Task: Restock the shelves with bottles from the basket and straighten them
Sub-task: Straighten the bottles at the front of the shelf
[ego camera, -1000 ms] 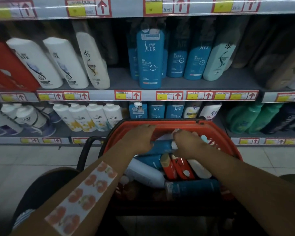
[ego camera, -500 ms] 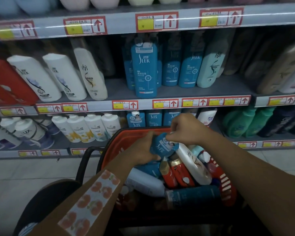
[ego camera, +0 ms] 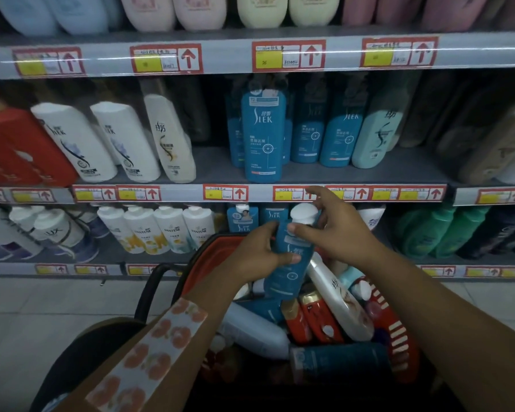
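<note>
A blue Slek bottle with a white cap (ego camera: 292, 257) is held upright above the red basket (ego camera: 399, 328). My left hand (ego camera: 256, 257) grips its body from the left. My right hand (ego camera: 336, 230) holds it near the cap, thumb on the front, fingers spread behind. Several more bottles lie in the basket: white, red and dark blue ones. Matching blue Slek bottles (ego camera: 263, 135) stand on the middle shelf (ego camera: 208, 171) straight ahead.
White bottles (ego camera: 125, 141) lean to the left on the middle shelf. Pantene bottles (ego camera: 167, 230) and green bottles (ego camera: 434, 230) fill the lower shelf. Price-tag rails run along each shelf edge. A black basket handle (ego camera: 149, 289) sticks out at the left over the tiled floor.
Both hands have lifted the blue bottle out of the basket and turned it upright. The view has tilted up, showing more of the shelves.
</note>
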### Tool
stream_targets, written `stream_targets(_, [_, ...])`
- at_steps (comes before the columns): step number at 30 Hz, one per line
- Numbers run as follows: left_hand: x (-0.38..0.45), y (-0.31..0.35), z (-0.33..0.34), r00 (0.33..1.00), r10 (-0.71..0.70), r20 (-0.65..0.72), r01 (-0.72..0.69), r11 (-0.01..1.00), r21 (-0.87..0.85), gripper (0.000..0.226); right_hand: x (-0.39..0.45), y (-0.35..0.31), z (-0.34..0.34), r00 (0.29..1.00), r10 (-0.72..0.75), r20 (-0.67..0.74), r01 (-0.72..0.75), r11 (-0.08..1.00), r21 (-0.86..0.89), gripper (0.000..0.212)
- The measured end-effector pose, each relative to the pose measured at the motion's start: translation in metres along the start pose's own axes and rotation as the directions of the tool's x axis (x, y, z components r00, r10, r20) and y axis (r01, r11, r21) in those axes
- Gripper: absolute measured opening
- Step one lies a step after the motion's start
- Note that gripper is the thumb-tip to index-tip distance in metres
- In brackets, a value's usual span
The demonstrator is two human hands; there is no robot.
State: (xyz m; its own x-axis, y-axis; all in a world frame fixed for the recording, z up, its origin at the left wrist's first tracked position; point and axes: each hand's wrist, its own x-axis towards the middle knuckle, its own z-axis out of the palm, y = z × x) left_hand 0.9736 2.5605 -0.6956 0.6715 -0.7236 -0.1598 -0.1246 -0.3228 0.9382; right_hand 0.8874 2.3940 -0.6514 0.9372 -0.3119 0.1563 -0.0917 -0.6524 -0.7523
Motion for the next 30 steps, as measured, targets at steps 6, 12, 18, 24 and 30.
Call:
stream_targets(6, [-0.003, 0.014, 0.01, 1.0, 0.006, -0.009, -0.008, 0.978, -0.208, 0.043, 0.0, 0.002, -0.006, 1.0, 0.018, 0.004, -0.018, 0.998, 0.062, 0.04])
stream_targets(12, [-0.003, 0.025, 0.015, 0.997, 0.028, -0.069, -0.049, 0.946, -0.32, 0.042, -0.005, -0.002, -0.005, 0.998, 0.038, 0.056, -0.049, 0.974, 0.22, 0.041])
stream_targets(18, [-0.009, 0.036, 0.018, 0.991, 0.021, -0.133, -0.077, 0.9, -0.428, 0.025, -0.005, -0.003, -0.008, 0.959, 0.17, 0.225, -0.257, 0.856, 0.448, 0.036])
stream_targets(24, [-0.011, 0.041, 0.016, 0.98, 0.008, -0.2, -0.09, 0.91, -0.404, 0.038, -0.004, 0.003, -0.012, 0.971, 0.126, 0.205, -0.208, 0.868, 0.45, 0.036])
stream_targets(30, [-0.009, 0.038, 0.018, 0.994, -0.059, -0.092, 0.013, 0.901, -0.433, 0.052, 0.008, 0.005, -0.012, 0.986, 0.124, 0.11, -0.162, 0.866, 0.472, 0.043])
